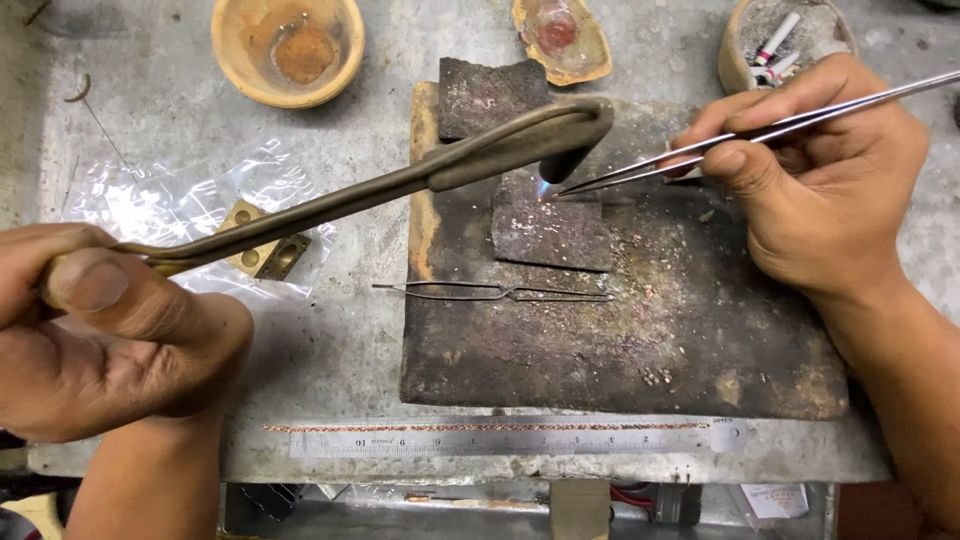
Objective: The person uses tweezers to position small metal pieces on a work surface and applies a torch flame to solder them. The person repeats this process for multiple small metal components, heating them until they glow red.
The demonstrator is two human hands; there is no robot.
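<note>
Brass torch pipe (400, 180) is gripped in the left hand (100, 330), thumb pressed on top, and its curved nozzle reaches well out from that hand over the charred soldering board (640, 340), with a small blue flame (546, 190) at the tip. Right hand (820, 170) is pinched shut on long steel tweezers (720, 145), tips landing right at the flame on a small dark block (550, 225). Wire tweezers (495, 292) lie loose on the board, steel ruler (500, 440) along the front edge.

Brass torch (400, 180) flaming onto dark pad (550, 225); steel tweezers (740, 135) tips at flame.
</note>
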